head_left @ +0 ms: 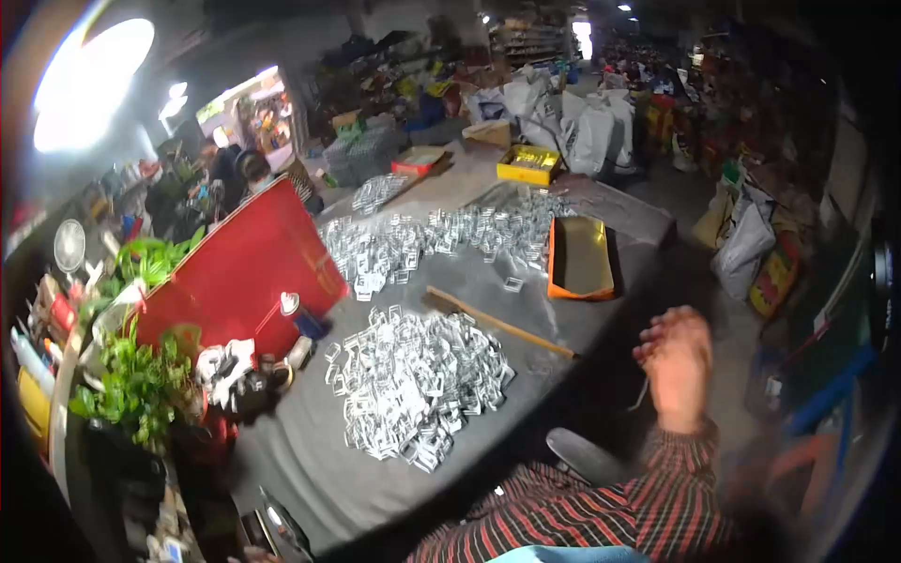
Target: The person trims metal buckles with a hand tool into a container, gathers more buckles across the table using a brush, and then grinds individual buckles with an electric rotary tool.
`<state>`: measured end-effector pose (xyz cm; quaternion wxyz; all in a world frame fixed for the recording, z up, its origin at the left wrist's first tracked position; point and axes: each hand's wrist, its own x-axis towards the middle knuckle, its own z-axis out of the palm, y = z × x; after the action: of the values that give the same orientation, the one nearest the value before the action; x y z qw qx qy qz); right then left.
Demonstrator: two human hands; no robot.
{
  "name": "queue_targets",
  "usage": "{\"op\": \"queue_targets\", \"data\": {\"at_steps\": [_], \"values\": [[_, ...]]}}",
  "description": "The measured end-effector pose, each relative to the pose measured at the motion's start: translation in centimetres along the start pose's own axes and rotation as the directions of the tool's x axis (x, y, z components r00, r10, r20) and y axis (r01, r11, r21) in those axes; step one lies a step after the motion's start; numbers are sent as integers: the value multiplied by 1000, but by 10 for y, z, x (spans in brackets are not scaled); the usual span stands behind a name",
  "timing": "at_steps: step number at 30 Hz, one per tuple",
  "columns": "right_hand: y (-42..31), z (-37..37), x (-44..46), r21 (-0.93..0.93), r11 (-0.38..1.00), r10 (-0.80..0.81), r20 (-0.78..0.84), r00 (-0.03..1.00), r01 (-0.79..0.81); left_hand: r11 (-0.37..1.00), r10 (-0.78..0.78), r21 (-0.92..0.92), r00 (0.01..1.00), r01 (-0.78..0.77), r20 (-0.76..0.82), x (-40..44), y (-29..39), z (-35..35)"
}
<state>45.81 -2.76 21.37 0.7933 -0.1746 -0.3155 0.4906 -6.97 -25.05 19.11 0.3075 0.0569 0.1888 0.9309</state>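
My right hand (pixel 678 361), in a striped sleeve, is raised off the right side of the dark-covered table (pixel 300 479). Its fingers are loosely bent, and I see nothing held in them. Of my left hand, at most a small skin-toned patch shows at the bottom left edge; its fingers cannot be made out. A large heap of small shiny metal buckle-like frames (pixel 422 380) lies on the near part of the table. Between that heap and my right hand is a wooden stick (pixel 502 324). A dark tool (pixel 282 521) lies by the near left edge.
More metal frames (pixel 450 230) spread across the far side. An orange-rimmed tray (pixel 582 258) and a yellow box (pixel 527 164) stand there. At left are a red board (pixel 249 267), a spray can (pixel 300 316) and plants (pixel 136 385). White sacks (pixel 591 131) stand behind; a person sits beyond the board.
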Motion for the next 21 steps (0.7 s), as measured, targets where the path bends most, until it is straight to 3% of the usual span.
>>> {"op": "queue_targets", "data": {"at_steps": [1,2,3,4,6,7,10,11,12,13,15,18,20,21], "values": [[-25,11,-17,-404,854,-413,-147,899,327,972,34,230,997,-49,68,-3,11,9],[-47,-1,-28,-450,665,-673,-16,739,596,887,60,448,989,-114,132,-10,27,14],[-58,3,-44,-633,356,-829,125,545,687,985,93,141,994,-101,65,-20,25,23],[-67,4,-57,-716,9,-891,312,331,698,973,136,-187,991,-133,2,-28,21,25],[-79,-15,-65,-608,-356,-803,587,100,710,1000,13,-2,1000,-13,9,-48,25,12],[-84,-11,-59,-586,-304,-804,581,128,751,997,72,5,997,-72,-31,-65,28,23],[-94,14,-49,-460,-499,-772,621,-136,734,949,291,-55,926,-312,-241,-84,37,52],[-94,24,-42,-421,-551,-759,612,-223,721,921,363,-88,918,-380,-157,-93,51,52],[-75,71,-42,-408,-508,-784,584,-211,759,890,433,-125,899,-438,-64,-98,63,55],[-60,115,-45,-382,-520,-772,594,-228,764,865,480,-122,874,-486,-77,-103,72,59],[-44,201,-53,-328,-569,-729,626,-277,754,826,564,-115,812,-552,152,-111,88,71],[-39,327,-64,-261,-682,-633,679,-373,683,761,641,-68,732,-645,231,-105,110,108],[-49,378,-73,-226,-761,-555,711,-432,608,705,676,-28,661,-708,326,-97,124,140],[-65,359,-44,-207,-799,-511,729,-456,564,678,684,-8,627,-735,373,-92,131,157]]}}
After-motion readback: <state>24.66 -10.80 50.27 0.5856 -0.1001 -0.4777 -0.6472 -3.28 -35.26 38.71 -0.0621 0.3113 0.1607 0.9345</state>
